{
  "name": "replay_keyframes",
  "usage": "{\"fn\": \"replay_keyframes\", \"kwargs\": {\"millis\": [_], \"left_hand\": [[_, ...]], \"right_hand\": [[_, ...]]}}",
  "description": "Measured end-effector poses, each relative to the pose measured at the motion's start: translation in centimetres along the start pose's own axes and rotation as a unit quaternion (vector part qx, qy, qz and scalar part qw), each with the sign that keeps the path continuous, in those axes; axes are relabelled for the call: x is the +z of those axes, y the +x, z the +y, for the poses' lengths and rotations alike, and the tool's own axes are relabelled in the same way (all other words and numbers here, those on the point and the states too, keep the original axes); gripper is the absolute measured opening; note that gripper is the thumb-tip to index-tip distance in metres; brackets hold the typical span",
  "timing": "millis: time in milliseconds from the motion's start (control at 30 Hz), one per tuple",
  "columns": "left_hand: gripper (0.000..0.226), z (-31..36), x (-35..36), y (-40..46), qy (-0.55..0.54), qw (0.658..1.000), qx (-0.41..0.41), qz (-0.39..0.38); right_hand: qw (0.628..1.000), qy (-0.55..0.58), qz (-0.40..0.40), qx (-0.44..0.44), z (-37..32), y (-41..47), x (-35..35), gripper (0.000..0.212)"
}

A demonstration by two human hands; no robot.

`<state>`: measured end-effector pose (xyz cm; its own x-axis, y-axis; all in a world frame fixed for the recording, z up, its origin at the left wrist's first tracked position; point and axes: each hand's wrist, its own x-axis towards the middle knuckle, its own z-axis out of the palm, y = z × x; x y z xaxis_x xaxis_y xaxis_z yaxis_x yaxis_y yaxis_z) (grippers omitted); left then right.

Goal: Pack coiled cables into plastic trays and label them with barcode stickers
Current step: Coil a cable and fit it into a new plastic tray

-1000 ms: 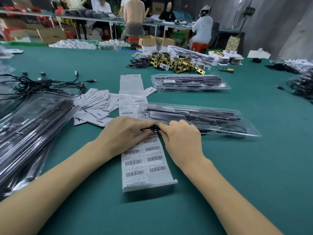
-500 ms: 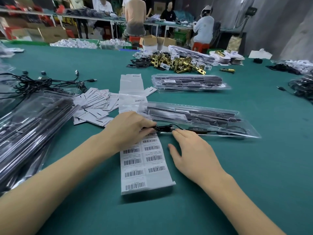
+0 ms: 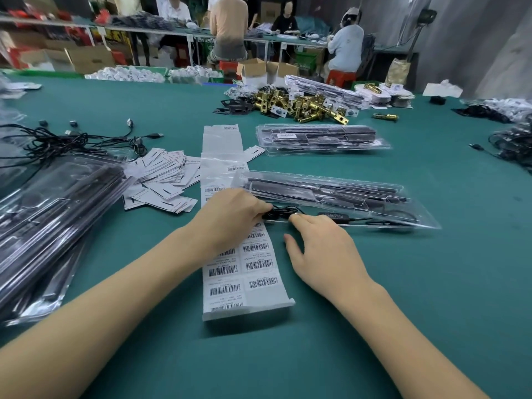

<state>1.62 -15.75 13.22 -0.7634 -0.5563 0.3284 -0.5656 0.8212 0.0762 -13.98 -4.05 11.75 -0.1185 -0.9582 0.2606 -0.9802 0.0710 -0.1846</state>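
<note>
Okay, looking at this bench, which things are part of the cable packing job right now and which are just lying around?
In use: left hand gripping black cable; right hand; plastic tray; barcode sticker sheet.

Lying about: brass latches; paper cards; cardboard boxes.

Across the green felt table (image 3: 403, 283) we see a heap of shiny brass latch fittings (image 3: 305, 106), open white cardboard boxes (image 3: 263, 72) behind it, and seated workers (image 3: 345, 44) at a far bench.
</note>
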Motion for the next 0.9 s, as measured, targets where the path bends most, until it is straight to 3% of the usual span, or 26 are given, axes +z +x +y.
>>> {"fn": "replay_keyframes", "kwargs": {"millis": [167, 400, 600, 800, 900], "left_hand": [[0.033, 0.1, -0.1, -0.3, -0.006, 1.0, -0.002, 0.013], [0.024, 0.7, 0.0, 1.1, -0.025, 0.998, -0.06, 0.021], [0.038, 1.1, 1.0, 0.5, 0.045, 0.999, -0.003, 0.009], [0.042, 0.9, 1.2, 0.9, 0.082, 0.997, 0.009, -0.005], [0.047, 1.0, 1.6, 1.1, 0.101, 0.995, 0.005, -0.021]], "right_hand": [[0.998, 0.051, 0.015, -0.016, 1.0, 1.1, 0.2, 0.027], [0.997, 0.073, 0.035, -0.013, 1.6, 2.8, 0.6, 0.028], [0.988, 0.122, 0.092, -0.011, 1.3, 2.0, 0.9, 0.022], [0.989, 0.123, 0.075, 0.024, 0.5, 1.0, 0.7, 0.042], [0.997, 0.071, 0.023, 0.017, -0.1, 1.0, 0.9, 0.054]]}}
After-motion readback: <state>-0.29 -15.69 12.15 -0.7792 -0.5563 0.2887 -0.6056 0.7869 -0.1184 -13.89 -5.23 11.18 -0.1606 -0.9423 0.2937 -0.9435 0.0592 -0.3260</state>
